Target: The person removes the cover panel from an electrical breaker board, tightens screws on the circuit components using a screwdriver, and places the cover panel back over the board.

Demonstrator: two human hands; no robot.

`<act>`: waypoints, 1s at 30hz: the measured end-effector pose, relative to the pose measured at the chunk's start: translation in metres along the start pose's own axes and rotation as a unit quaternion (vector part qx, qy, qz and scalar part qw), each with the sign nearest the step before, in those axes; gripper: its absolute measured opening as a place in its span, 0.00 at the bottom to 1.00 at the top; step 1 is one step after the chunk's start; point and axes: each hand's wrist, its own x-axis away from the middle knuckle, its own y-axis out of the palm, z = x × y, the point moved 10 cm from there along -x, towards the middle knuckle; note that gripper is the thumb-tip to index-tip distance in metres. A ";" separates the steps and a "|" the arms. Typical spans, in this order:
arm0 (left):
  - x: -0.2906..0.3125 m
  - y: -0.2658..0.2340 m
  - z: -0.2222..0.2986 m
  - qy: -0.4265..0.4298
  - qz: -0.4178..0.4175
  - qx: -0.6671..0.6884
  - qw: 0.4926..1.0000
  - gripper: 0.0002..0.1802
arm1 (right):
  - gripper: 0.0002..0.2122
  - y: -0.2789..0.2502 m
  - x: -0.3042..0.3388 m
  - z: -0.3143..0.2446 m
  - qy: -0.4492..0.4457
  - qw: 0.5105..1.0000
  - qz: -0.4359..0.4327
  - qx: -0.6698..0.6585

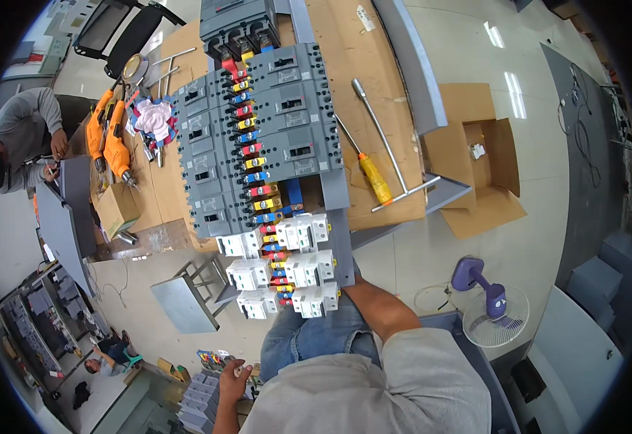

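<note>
My left hand [233, 382] is low in the picture, its fingers loosely apart and seemingly holding nothing. It is nearest to a stack of grey breakers [202, 405] and a small bundle of coloured parts [213, 359]. On the right, my bare forearm reaches up to the end of the panel assembly, where its edge hides my right hand. That assembly carries grey moulded-case breakers [291, 108] in two rows and white miniature breakers [307, 267] at the near end. Red, yellow and blue busbar ends [257, 163] run between the rows.
A yellow-handled screwdriver [374, 181] and a T-handle socket wrench [381, 134] lie on the wooden table [330, 43]. Orange power drills [116, 148] are at left, near a co-worker [27, 130]. An open carton [482, 159], purple fan [495, 304] and metal stool [184, 300] stand around.
</note>
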 end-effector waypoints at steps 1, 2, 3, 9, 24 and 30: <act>-0.007 0.000 0.000 -0.001 0.001 -0.001 1.000 0.22 | 0.27 -0.001 -0.005 0.003 0.001 1.000 0.006 -0.005; -0.005 -0.001 -0.002 -0.011 -0.002 -0.005 1.000 0.22 | 0.27 -0.002 -0.006 0.003 0.000 1.000 0.012 -0.012; -0.005 -0.002 -0.003 -0.021 -0.006 -0.009 1.000 0.21 | 0.27 -0.004 -0.012 0.004 -0.003 1.000 0.021 -0.018; -0.032 -0.002 0.008 0.003 -0.047 -0.029 0.998 0.18 | 0.27 -0.014 -0.033 0.015 -0.015 0.997 0.060 -0.041; -0.116 -0.050 0.040 0.047 -0.044 -0.117 0.991 0.23 | 0.27 -0.046 -0.041 0.047 -0.005 0.990 0.123 -0.062; -0.116 -0.044 0.037 0.035 -0.059 -0.086 0.994 0.23 | 0.27 -0.066 -0.051 0.046 -0.012 0.986 0.143 -0.085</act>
